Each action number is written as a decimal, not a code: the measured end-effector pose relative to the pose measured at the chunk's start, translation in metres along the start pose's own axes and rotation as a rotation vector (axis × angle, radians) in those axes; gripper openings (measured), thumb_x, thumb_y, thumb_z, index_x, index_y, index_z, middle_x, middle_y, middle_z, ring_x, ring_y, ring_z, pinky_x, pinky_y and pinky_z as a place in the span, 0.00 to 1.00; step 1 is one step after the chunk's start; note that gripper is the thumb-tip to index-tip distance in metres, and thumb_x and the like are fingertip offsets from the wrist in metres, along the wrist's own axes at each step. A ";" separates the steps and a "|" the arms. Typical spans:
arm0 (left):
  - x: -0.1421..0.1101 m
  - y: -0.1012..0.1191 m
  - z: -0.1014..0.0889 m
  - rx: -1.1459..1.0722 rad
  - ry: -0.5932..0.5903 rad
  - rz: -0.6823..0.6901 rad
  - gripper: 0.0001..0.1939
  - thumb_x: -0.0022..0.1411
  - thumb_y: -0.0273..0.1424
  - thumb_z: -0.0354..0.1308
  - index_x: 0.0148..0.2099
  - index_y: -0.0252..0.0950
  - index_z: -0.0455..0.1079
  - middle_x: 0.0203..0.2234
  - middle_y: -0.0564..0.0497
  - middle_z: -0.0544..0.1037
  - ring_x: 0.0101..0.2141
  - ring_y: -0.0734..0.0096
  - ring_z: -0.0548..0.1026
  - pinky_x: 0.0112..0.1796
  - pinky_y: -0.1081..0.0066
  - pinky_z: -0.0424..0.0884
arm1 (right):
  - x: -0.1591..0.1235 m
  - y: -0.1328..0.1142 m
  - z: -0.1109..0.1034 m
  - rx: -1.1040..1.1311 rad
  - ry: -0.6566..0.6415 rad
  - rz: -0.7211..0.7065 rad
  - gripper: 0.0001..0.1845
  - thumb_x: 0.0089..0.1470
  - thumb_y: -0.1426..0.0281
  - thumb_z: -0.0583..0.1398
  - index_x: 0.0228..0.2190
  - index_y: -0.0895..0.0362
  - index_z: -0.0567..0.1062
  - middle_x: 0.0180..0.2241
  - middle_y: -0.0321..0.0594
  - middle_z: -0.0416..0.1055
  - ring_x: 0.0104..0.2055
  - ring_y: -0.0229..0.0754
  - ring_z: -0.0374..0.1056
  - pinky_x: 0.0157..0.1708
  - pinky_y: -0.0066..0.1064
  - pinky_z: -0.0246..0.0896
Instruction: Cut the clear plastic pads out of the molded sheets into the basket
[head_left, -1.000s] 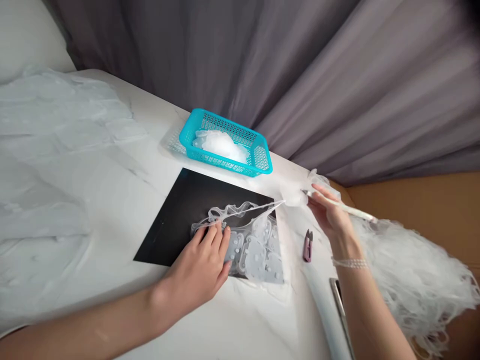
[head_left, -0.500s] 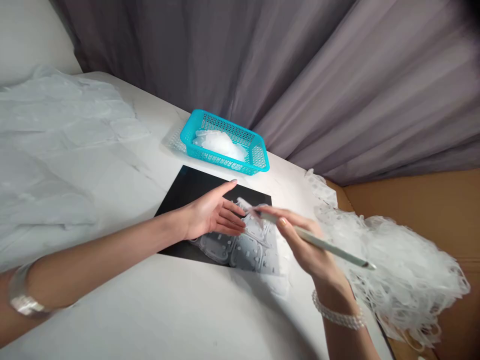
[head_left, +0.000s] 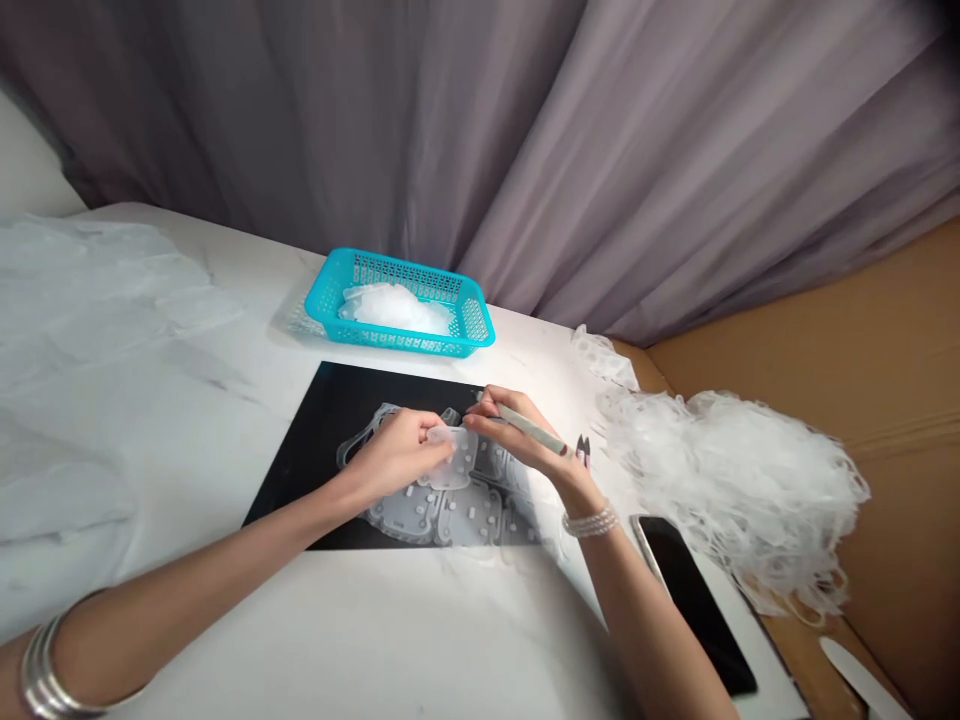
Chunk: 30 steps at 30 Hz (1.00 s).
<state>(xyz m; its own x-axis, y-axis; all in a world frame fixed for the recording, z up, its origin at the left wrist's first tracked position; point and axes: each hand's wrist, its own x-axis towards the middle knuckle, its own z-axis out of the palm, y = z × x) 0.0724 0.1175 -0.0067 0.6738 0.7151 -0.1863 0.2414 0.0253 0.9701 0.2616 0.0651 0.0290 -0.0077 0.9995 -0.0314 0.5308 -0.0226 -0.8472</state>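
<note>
Surface: white and marbled [head_left: 352, 635], stretching back to a grey curtain [head_left: 375, 130] on my remote feed.
Phone: dark-screened [head_left: 697, 610], lying beside the right forearm.
Sheet: clear linked pieces [head_left: 470, 512], spread below both hands, partly over the black mat [head_left: 307, 450].
Left hand: I've got it [head_left: 401, 450] pinching a translucent piece [head_left: 459, 458] above the sheet.
Right hand: clasped [head_left: 529, 448] round a white pen-like tool [head_left: 534, 430], fingertips at the piece's edge; contact, I can't tell.
Snips: just right of that wrist [head_left: 583, 450].
Scrap heap: white, stringy [head_left: 735, 480], far right.
Basket: blue [head_left: 321, 290], beyond the mat, holding white pieces [head_left: 394, 305].
</note>
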 end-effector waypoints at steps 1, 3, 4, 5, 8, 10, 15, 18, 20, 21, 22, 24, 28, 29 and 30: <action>0.002 0.001 0.001 0.044 0.014 0.023 0.09 0.55 0.35 0.60 0.28 0.35 0.73 0.19 0.54 0.74 0.20 0.72 0.68 0.23 0.74 0.57 | 0.000 0.000 0.002 0.024 -0.016 -0.016 0.15 0.53 0.65 0.59 0.26 0.52 0.56 0.24 0.28 0.57 0.25 0.35 0.51 0.26 0.27 0.48; 0.006 0.002 0.005 0.123 0.058 0.079 0.12 0.56 0.37 0.59 0.26 0.35 0.73 0.16 0.55 0.70 0.19 0.73 0.66 0.22 0.74 0.55 | 0.001 0.002 0.006 -0.033 0.022 -0.066 0.13 0.52 0.67 0.58 0.26 0.52 0.55 0.24 0.28 0.58 0.26 0.35 0.52 0.27 0.27 0.49; 0.008 0.002 0.007 0.158 0.086 0.110 0.14 0.57 0.37 0.58 0.24 0.34 0.72 0.15 0.55 0.69 0.20 0.73 0.66 0.23 0.74 0.54 | 0.002 0.005 0.009 -0.095 0.068 -0.088 0.13 0.51 0.68 0.57 0.25 0.52 0.55 0.23 0.28 0.59 0.26 0.35 0.52 0.27 0.28 0.49; 0.007 0.003 0.009 0.188 0.114 0.142 0.15 0.58 0.36 0.58 0.22 0.34 0.71 0.15 0.54 0.69 0.21 0.73 0.67 0.24 0.74 0.55 | 0.004 0.009 0.011 -0.160 0.123 -0.104 0.13 0.50 0.69 0.57 0.24 0.52 0.55 0.22 0.28 0.58 0.26 0.35 0.51 0.28 0.28 0.48; -0.002 0.005 0.012 0.256 0.178 0.226 0.14 0.58 0.35 0.59 0.23 0.35 0.73 0.18 0.50 0.73 0.27 0.67 0.72 0.29 0.73 0.60 | 0.011 0.025 0.017 -0.255 0.271 -0.105 0.12 0.48 0.72 0.55 0.23 0.52 0.54 0.19 0.27 0.54 0.25 0.36 0.45 0.28 0.30 0.45; -0.014 0.007 0.008 0.277 0.210 0.256 0.11 0.59 0.36 0.59 0.28 0.37 0.78 0.24 0.48 0.79 0.31 0.63 0.76 0.32 0.71 0.65 | 0.016 0.034 0.019 -0.253 0.331 -0.097 0.11 0.48 0.73 0.55 0.23 0.52 0.54 0.19 0.27 0.51 0.25 0.37 0.43 0.28 0.30 0.44; -0.038 0.016 -0.012 -0.008 0.100 0.085 0.16 0.61 0.41 0.62 0.45 0.36 0.81 0.37 0.47 0.83 0.40 0.56 0.80 0.41 0.65 0.74 | 0.015 0.021 0.014 -0.218 0.412 -0.096 0.16 0.51 0.68 0.57 0.22 0.52 0.53 0.20 0.27 0.53 0.24 0.36 0.46 0.28 0.30 0.46; -0.042 0.019 -0.021 -0.275 0.003 0.029 0.21 0.61 0.42 0.64 0.51 0.34 0.78 0.41 0.44 0.83 0.42 0.56 0.81 0.45 0.63 0.75 | 0.002 -0.005 0.008 -0.062 0.370 -0.099 0.18 0.56 0.65 0.58 0.23 0.52 0.54 0.22 0.29 0.55 0.25 0.36 0.55 0.30 0.30 0.51; -0.043 0.020 -0.023 -0.367 -0.004 0.022 0.20 0.61 0.40 0.65 0.52 0.34 0.78 0.42 0.43 0.83 0.42 0.57 0.81 0.45 0.63 0.76 | -0.009 -0.022 0.006 0.159 0.239 -0.094 0.19 0.57 0.64 0.60 0.24 0.52 0.55 0.24 0.31 0.59 0.30 0.39 0.64 0.33 0.30 0.57; -0.043 0.020 -0.024 -0.399 -0.002 0.017 0.20 0.61 0.40 0.65 0.52 0.34 0.78 0.43 0.43 0.82 0.42 0.58 0.81 0.45 0.64 0.76 | -0.014 -0.030 0.006 0.266 0.162 -0.088 0.19 0.57 0.63 0.61 0.24 0.52 0.55 0.25 0.32 0.61 0.33 0.40 0.66 0.35 0.31 0.58; -0.044 0.020 -0.024 -0.430 0.000 0.012 0.19 0.61 0.39 0.66 0.52 0.35 0.78 0.44 0.43 0.82 0.43 0.59 0.80 0.45 0.65 0.76 | -0.018 -0.035 0.007 0.353 0.089 -0.082 0.19 0.57 0.64 0.62 0.24 0.52 0.56 0.25 0.32 0.63 0.34 0.40 0.67 0.35 0.31 0.59; -0.045 0.019 -0.025 -0.488 0.000 0.005 0.18 0.61 0.37 0.65 0.52 0.36 0.77 0.47 0.44 0.81 0.46 0.59 0.79 0.46 0.66 0.75 | -0.023 -0.041 0.010 0.471 -0.017 -0.067 0.21 0.55 0.65 0.64 0.24 0.52 0.56 0.25 0.31 0.65 0.32 0.38 0.66 0.33 0.31 0.58; -0.047 0.019 -0.029 -0.585 0.017 -0.022 0.18 0.62 0.33 0.64 0.54 0.35 0.76 0.48 0.43 0.81 0.48 0.58 0.78 0.48 0.64 0.75 | -0.019 -0.037 0.017 0.594 -0.068 -0.032 0.24 0.49 0.67 0.68 0.23 0.53 0.55 0.25 0.31 0.68 0.29 0.36 0.64 0.31 0.30 0.58; -0.047 0.020 -0.030 -0.602 0.028 -0.031 0.18 0.62 0.33 0.64 0.54 0.35 0.76 0.47 0.43 0.81 0.48 0.58 0.78 0.49 0.64 0.75 | -0.018 -0.035 0.019 0.606 -0.060 -0.028 0.25 0.48 0.67 0.69 0.22 0.53 0.55 0.24 0.31 0.68 0.29 0.36 0.65 0.32 0.31 0.60; -0.047 0.021 -0.030 -0.617 0.037 -0.038 0.18 0.62 0.32 0.64 0.54 0.34 0.76 0.47 0.43 0.81 0.48 0.58 0.78 0.49 0.63 0.75 | -0.016 -0.034 0.019 0.619 -0.056 -0.024 0.25 0.48 0.68 0.69 0.22 0.53 0.55 0.24 0.31 0.68 0.29 0.36 0.66 0.33 0.31 0.61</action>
<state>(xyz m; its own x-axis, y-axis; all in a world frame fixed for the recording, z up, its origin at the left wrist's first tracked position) 0.0241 0.1053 0.0271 0.6450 0.7295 -0.2277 -0.1908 0.4423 0.8763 0.2276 0.0493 0.0479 -0.0672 0.9975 -0.0218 -0.0595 -0.0258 -0.9979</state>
